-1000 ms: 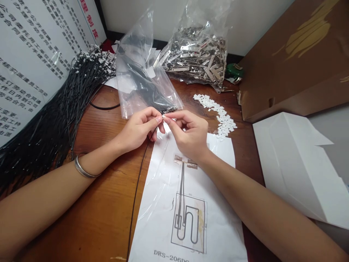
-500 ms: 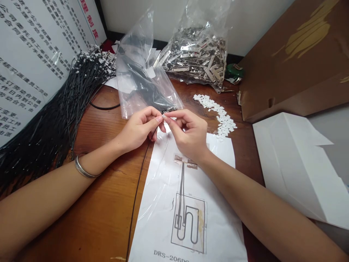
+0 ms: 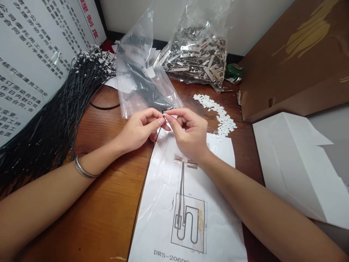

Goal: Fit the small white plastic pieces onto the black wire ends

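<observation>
Above the top of the printed sheet, my left hand (image 3: 145,127) pinches the end of a thin black wire (image 3: 141,193) between thumb and forefinger. The wire trails down along the sheet's left edge to the bottom of the view. My right hand (image 3: 189,131) meets it fingertip to fingertip, thumb and forefinger pinched on a small white connector housing (image 3: 164,115) at the wire's end. Fingertips mostly hide the housing, so how it sits on the wire cannot be seen. Loose white connector housings (image 3: 223,120) lie in a curved pile to the right.
Left stands a big bundle of black wires (image 3: 62,105) with white ends. Behind my hands are a clear plastic bag (image 3: 147,87) and a bag of metal strips (image 3: 196,54). The printed drawing (image 3: 218,225) lies beneath my wrists. A brown carton (image 3: 294,54) and white box (image 3: 294,160) stand right.
Both hands have shifted very slightly, still fingertip to fingertip. The hanging wire has swung to the right, against the sheet's edge.
</observation>
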Action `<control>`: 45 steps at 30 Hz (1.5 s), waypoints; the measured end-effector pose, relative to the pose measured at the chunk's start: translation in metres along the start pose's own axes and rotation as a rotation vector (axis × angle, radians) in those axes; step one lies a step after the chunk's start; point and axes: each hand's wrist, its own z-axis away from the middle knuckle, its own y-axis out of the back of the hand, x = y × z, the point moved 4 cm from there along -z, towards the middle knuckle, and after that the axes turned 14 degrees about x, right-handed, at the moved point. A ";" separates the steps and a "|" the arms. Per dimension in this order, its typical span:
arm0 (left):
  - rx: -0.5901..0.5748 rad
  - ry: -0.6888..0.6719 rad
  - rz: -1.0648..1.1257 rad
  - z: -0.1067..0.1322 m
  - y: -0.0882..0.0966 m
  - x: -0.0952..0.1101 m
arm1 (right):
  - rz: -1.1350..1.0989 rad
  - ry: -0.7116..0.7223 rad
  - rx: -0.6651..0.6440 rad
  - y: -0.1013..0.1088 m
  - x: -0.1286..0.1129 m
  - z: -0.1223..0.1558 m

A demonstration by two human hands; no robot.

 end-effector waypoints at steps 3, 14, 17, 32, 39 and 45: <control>0.010 -0.020 -0.033 0.000 0.000 0.002 | -0.012 -0.023 -0.005 -0.001 0.001 0.000; 0.181 -0.267 -0.293 0.007 0.005 0.012 | 0.005 0.084 -0.023 -0.001 -0.005 0.000; 0.199 -0.355 -0.378 0.009 0.005 0.014 | 0.015 0.109 -0.021 0.000 -0.005 0.001; 0.213 -0.480 -0.469 0.014 0.004 0.017 | 0.068 0.320 -0.034 0.001 -0.014 -0.001; 0.212 -0.582 -0.440 0.014 0.005 0.019 | 0.076 0.346 0.011 0.000 -0.014 0.002; 0.182 -0.528 -0.413 0.012 0.003 0.014 | 0.064 0.317 0.070 0.001 -0.014 0.003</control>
